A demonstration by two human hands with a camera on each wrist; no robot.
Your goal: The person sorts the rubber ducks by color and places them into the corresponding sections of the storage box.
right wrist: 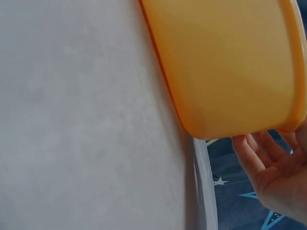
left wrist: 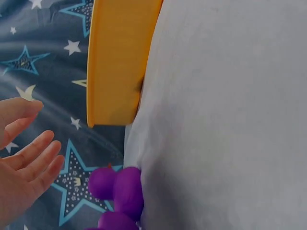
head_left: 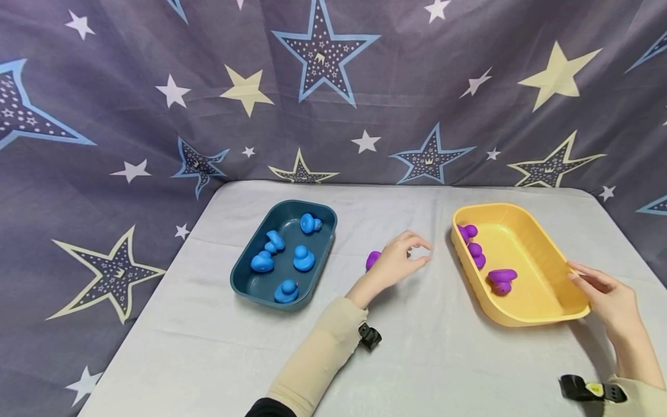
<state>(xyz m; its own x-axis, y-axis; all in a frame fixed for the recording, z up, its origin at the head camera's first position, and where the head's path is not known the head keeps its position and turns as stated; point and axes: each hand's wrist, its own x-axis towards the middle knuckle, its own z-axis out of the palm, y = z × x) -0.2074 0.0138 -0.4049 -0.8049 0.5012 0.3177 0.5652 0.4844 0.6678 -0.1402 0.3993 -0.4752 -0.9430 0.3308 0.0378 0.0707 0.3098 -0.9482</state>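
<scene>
My left hand [head_left: 397, 260] hovers over the table between two trays, thumb and fingers apart with nothing between them. Partly hidden behind it in the head view is a purple rubber duck [head_left: 372, 260]. The left wrist view shows a purple duck [left wrist: 122, 189] below the fingers, with more purple at the bottom edge. My right hand [head_left: 609, 295] pinches the near right rim of the yellow tray [head_left: 542, 289], its fingers against the outer wall. Inside that tray, purple ducks [head_left: 502, 281] lie along the left side and near the front.
A dark teal tray [head_left: 242, 289] on the left holds several blue rubber ducks [head_left: 304, 258]. White cloth covers the table [head_left: 417, 359]. A star-patterned curtain [head_left: 365, 75] hangs behind and to the sides.
</scene>
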